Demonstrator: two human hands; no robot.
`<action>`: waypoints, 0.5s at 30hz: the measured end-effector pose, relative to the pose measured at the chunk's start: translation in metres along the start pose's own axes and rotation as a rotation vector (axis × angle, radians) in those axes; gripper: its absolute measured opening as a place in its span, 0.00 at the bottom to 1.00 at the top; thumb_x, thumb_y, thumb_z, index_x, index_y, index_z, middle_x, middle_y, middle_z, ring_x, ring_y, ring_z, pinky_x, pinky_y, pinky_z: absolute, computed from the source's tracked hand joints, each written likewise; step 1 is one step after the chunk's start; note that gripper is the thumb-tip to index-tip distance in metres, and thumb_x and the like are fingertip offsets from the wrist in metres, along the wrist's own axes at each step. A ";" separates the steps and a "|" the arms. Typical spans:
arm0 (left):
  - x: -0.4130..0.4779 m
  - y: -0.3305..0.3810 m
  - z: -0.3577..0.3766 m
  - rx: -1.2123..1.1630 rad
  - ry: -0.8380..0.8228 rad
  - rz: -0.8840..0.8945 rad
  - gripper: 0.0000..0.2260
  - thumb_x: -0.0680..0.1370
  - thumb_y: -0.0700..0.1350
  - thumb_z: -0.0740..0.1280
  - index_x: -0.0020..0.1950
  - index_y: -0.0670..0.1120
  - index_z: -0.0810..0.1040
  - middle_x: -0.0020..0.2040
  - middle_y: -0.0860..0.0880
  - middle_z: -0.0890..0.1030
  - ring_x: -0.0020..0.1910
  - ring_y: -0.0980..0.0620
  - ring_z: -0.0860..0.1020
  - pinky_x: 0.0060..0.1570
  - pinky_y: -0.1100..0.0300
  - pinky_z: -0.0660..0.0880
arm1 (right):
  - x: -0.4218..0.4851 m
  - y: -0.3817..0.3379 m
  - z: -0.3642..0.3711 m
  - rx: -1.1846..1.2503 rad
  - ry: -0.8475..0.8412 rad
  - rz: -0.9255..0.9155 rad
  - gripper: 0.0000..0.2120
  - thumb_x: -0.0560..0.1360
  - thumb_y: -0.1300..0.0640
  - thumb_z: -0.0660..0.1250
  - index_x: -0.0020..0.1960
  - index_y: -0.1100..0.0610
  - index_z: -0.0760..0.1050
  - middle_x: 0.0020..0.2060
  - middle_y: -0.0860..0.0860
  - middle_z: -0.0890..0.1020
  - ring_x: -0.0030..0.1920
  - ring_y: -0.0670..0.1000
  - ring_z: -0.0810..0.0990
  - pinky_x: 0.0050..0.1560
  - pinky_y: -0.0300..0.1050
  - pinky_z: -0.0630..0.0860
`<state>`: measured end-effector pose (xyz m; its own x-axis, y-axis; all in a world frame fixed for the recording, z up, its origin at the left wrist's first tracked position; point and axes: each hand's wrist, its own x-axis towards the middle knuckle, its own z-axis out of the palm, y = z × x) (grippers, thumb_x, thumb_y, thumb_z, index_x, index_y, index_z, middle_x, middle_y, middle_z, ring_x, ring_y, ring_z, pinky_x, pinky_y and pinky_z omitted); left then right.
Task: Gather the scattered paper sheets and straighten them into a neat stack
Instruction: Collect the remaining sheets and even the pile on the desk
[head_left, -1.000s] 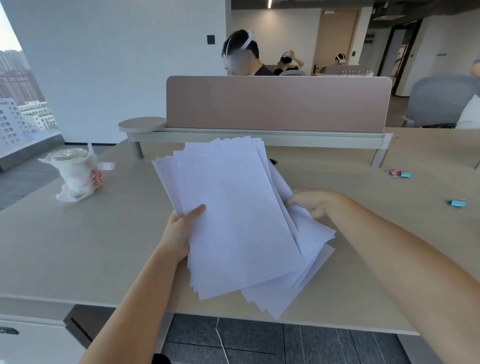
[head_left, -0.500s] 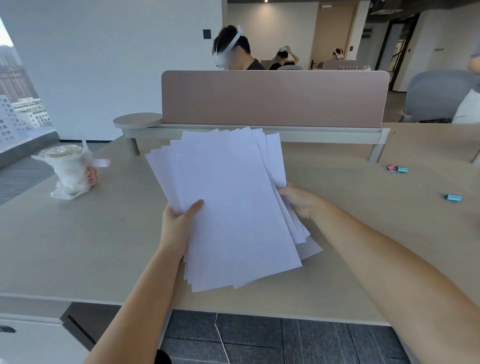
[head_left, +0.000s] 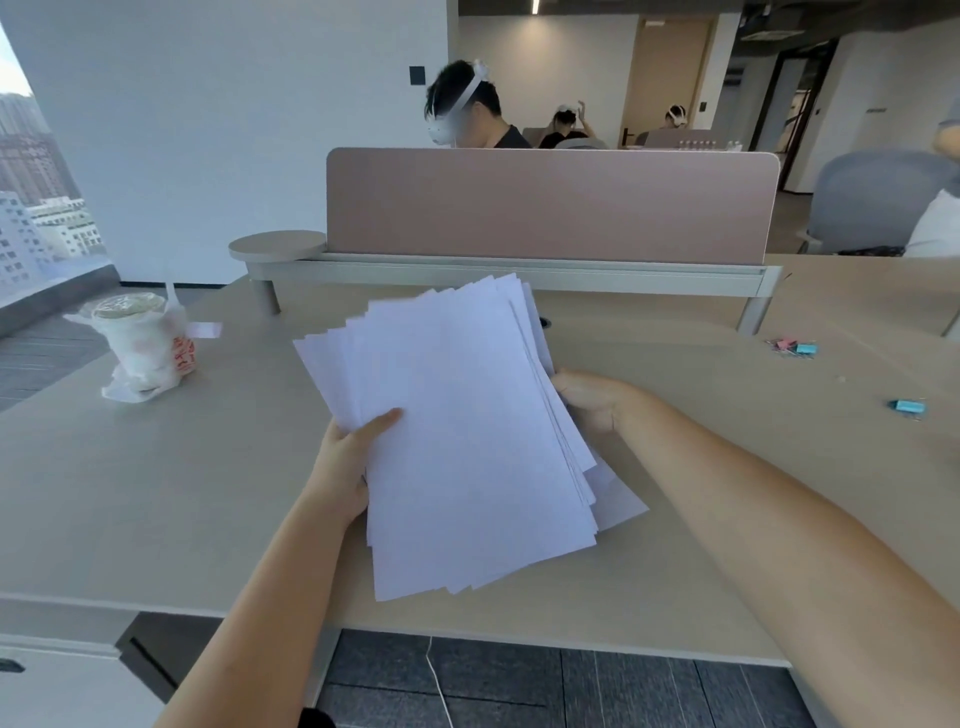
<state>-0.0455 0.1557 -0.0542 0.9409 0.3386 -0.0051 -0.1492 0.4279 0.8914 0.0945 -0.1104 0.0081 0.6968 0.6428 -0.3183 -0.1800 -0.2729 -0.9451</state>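
A bundle of white paper sheets (head_left: 462, 431) is held above the beige desk (head_left: 156, 493), tilted and fanned, with several corners sticking out at the top left and bottom right. My left hand (head_left: 348, 462) grips the bundle's left edge, thumb lying on the top sheet. My right hand (head_left: 592, 400) holds the right edge, fingers hidden behind the paper. The sheets' edges are not flush.
A cup wrapped in a white plastic bag (head_left: 143, 345) stands at the desk's left. Pink and blue binder clips (head_left: 792, 347) and one blue clip (head_left: 906, 406) lie at the right. A pink divider screen (head_left: 550, 205) runs along the back; people sit beyond it.
The splayed lower-right sheets have been pushed in, so the bundle is narrower and tighter. My right hand has closed in toward the bundle's right edge; my left hand keeps its grip.
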 end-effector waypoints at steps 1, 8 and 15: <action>0.000 -0.001 0.001 0.009 -0.004 -0.008 0.19 0.80 0.35 0.72 0.70 0.43 0.80 0.64 0.41 0.86 0.58 0.40 0.87 0.51 0.43 0.86 | -0.001 -0.006 0.003 -0.022 -0.016 0.018 0.09 0.83 0.59 0.64 0.59 0.57 0.80 0.46 0.51 0.87 0.42 0.51 0.87 0.43 0.45 0.83; -0.002 -0.001 -0.002 0.031 0.031 0.066 0.17 0.81 0.31 0.69 0.69 0.41 0.78 0.59 0.45 0.88 0.49 0.46 0.89 0.44 0.48 0.87 | 0.003 -0.015 -0.019 -0.284 0.260 0.190 0.18 0.81 0.47 0.66 0.65 0.57 0.77 0.61 0.55 0.79 0.57 0.55 0.79 0.60 0.49 0.79; -0.003 -0.002 -0.004 0.071 0.068 0.068 0.20 0.80 0.31 0.70 0.71 0.39 0.77 0.55 0.46 0.89 0.48 0.46 0.89 0.41 0.51 0.86 | 0.007 -0.011 -0.011 -0.290 0.365 0.491 0.17 0.80 0.50 0.68 0.61 0.61 0.75 0.45 0.55 0.79 0.42 0.52 0.79 0.44 0.44 0.78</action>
<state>-0.0490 0.1577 -0.0576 0.9062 0.4218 0.0279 -0.1876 0.3420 0.9208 0.1095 -0.1109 0.0175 0.7807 0.1259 -0.6121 -0.3776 -0.6855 -0.6225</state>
